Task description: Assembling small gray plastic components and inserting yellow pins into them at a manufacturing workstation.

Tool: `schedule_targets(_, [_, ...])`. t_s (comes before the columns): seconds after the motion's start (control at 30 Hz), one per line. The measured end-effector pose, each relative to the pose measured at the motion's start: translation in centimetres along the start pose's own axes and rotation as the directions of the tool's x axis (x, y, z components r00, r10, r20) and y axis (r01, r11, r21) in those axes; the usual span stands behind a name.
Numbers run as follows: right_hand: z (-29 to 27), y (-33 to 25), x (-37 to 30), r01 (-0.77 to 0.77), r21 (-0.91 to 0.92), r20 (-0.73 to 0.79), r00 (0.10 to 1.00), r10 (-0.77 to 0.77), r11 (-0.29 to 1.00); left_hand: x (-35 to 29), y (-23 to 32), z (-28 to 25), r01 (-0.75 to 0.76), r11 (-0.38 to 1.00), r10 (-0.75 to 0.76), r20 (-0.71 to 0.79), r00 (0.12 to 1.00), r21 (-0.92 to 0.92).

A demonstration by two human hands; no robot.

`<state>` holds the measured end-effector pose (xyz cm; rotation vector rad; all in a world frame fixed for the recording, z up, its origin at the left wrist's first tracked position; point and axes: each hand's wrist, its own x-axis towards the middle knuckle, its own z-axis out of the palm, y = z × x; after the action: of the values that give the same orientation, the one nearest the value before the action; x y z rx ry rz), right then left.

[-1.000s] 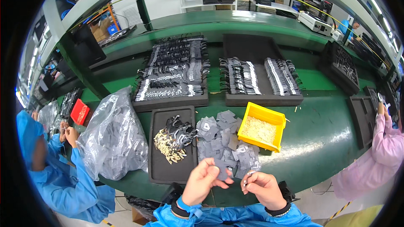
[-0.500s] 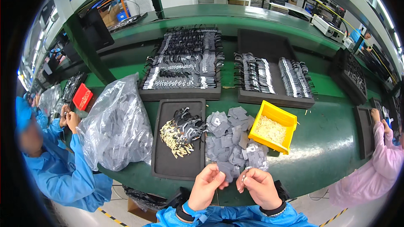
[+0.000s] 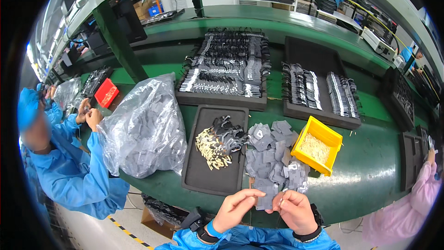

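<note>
Close to the bench's front edge, my left hand (image 3: 235,210) has its thumb and index finger at the edge of a grey flat piece (image 3: 266,196), gripping it. My right hand (image 3: 296,212) is at the other side of that piece, thumb and fingers pinched together. A tiny light spot shows at its fingertips, too small to name. Just beyond both hands lies a loose pile of similar grey flat pieces (image 3: 273,159). To its right a yellow bin (image 3: 329,164) holds many small pale strips (image 3: 315,148).
Left of the pile, a black tray (image 3: 194,176) holds black parts with pale ends (image 3: 215,150). A clear bag (image 3: 143,129) of grey pieces stands farther left. Behind are foam trays (image 3: 222,98) (image 3: 323,116) with rows of parts. Co-workers sit at the left (image 3: 78,166) and right (image 3: 411,203).
The view has swung left, so the bench contents appear shifted right. My left index finger has straightened along the grey piece, and my right fingers remain pinched beside it.
</note>
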<state>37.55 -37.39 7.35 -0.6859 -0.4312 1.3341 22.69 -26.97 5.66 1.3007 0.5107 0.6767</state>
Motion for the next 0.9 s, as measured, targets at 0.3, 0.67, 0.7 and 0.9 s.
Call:
schedule_targets(0.3, [0.1, 1.3, 0.9, -0.015, -0.222, -0.072, 0.997, -0.001, 0.975, 0.0, -0.4, 0.7, 0.184, 0.827, -0.218, -0.001, 0.976, -0.531])
schedule_targets(0.67, [1.5, 1.1, 1.0, -0.089, -0.279, -0.09, 0.994, 0.066, 0.956, -1.0, -1.1, 0.1, 0.288, 0.77, -0.282, 0.101, 0.954, -0.569])
schedule_targets(0.7, [1.4, 1.1, 1.0, -0.118, -0.286, -0.086, 0.992, 0.097, 0.951, -1.0, -1.0, 0.1, 0.289, 0.768, -0.282, 0.104, 0.954, -0.572])
schedule_targets(0.9, [1.3, 1.1, 0.7, -0.201, -0.282, -0.078, 0.979, 0.186, 0.938, -1.0, -1.4, -0.1, 0.291, 0.734, -0.254, 0.15, 0.956, -0.614])
